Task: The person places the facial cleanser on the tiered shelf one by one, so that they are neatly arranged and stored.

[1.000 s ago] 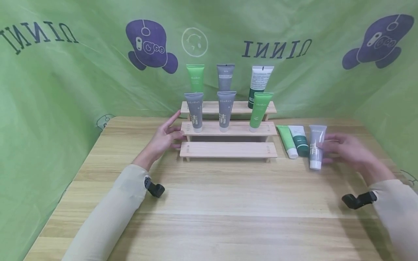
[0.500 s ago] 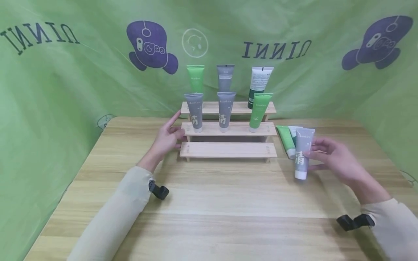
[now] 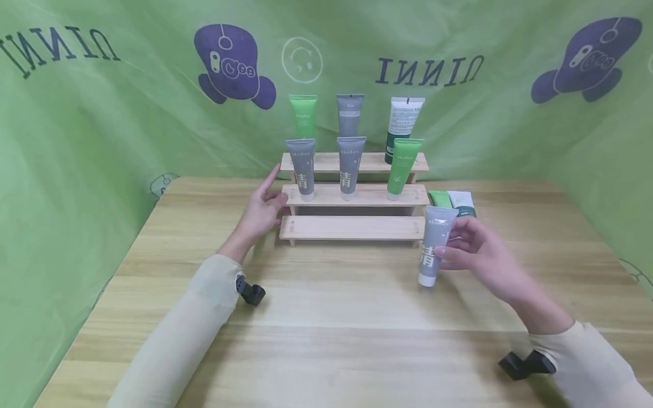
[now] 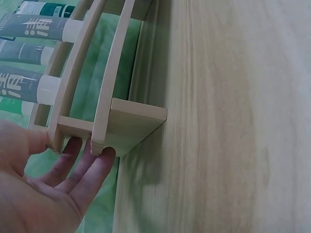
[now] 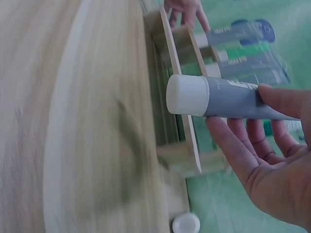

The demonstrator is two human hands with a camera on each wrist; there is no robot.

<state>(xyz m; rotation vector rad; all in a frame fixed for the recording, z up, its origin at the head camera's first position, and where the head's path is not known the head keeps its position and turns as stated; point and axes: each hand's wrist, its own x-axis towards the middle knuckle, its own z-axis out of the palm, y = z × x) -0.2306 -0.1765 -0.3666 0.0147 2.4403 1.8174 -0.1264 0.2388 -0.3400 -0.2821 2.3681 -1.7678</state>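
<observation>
My right hand (image 3: 487,258) holds a grey squeeze tube (image 3: 437,238) between thumb and fingers, its white cap downward, just above the table off the stand's lower right corner. In the right wrist view the tube's white cap (image 5: 188,94) points away from the palm. My left hand (image 3: 260,211) touches the left end of a three-tier wooden display stand (image 3: 352,228), fingers spread along it. In the left wrist view, fingertips (image 4: 106,158) rest against the stand's end. On the middle tier stand two grey tubes and a green tube (image 3: 404,167).
The top tier bears a green tube (image 3: 304,116), a grey tube (image 3: 350,116) and a white and dark-green tube (image 3: 403,127). Right of the stand, another green tube (image 3: 440,198) and a white-green tube (image 3: 461,199) lie on the table (image 3: 326,340), partly hidden. Green cloth hangs behind.
My right hand has carried the grey tube leftward from beside the lying tubes to near the stand's lower right corner. My left hand has stayed at the stand's left end.
</observation>
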